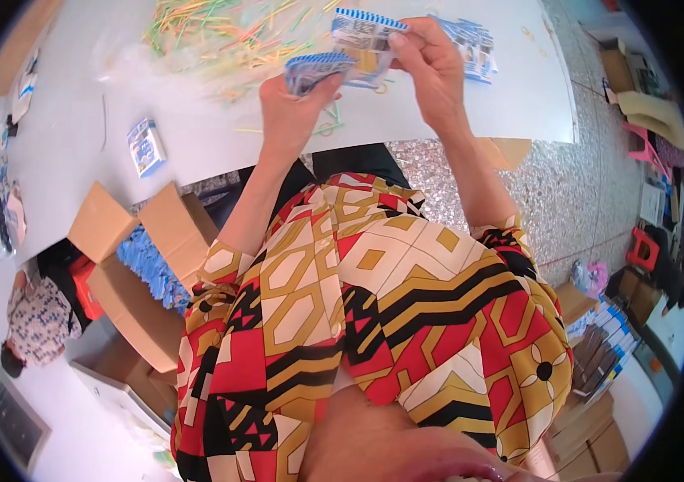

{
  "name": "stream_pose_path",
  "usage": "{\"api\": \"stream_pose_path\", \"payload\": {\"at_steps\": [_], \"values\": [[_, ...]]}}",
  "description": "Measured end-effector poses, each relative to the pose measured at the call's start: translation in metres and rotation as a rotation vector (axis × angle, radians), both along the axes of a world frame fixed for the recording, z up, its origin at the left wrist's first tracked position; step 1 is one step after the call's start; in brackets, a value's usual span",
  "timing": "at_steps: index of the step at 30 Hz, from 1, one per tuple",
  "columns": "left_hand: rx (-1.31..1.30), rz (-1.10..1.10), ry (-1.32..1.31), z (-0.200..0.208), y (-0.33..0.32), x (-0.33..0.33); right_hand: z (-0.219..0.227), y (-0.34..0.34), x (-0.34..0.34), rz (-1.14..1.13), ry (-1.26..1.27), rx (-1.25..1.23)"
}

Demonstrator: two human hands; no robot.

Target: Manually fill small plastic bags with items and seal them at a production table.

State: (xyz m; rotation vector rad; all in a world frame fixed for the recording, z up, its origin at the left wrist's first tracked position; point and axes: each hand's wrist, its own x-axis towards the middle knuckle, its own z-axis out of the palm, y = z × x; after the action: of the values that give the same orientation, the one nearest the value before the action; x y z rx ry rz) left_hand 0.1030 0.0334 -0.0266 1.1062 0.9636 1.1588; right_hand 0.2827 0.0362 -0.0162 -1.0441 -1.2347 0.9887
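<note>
My left hand (287, 116) is closed round a bunch of blue-and-white plastic packets (314, 72) with striped top edges, bent in the grip. Close by on the right, my right hand (438, 76) pinches the edge of a flat clear packet (366, 40) with a blue striped top and something yellowish inside. The two hands are raised over the white table (221, 140), and their packets overlap in view. Beyond my right hand lies a stack of similar blue-and-white packets (478, 52). How many packets each hand holds is hidden.
A loose heap of thin green, yellow and orange strips (230, 36) covers the far table, beside clear plastic film (129, 68). A small blue-and-white pack (145, 148) lies at left. Below the table edge, an open carton (137, 309) holds blue packets. Another person (41, 317) is far left.
</note>
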Motion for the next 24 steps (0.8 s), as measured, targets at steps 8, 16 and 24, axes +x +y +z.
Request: {"api": "stream_pose_path", "payload": {"at_steps": [8,16,24], "values": [[-0.158,0.091,-0.049,-0.006,-0.001,-0.028,-0.059,0.025,0.073,-0.249,0.06,-0.067],[-0.275,-0.008,-0.297,0.003,-0.003,-0.05,-0.033,0.034,0.066,-0.581,-0.829,0.202],[-0.175,0.041,-0.224,0.002,-0.006,-0.045,0.028,0.02,-0.036,0.13,-0.579,0.094]]}}
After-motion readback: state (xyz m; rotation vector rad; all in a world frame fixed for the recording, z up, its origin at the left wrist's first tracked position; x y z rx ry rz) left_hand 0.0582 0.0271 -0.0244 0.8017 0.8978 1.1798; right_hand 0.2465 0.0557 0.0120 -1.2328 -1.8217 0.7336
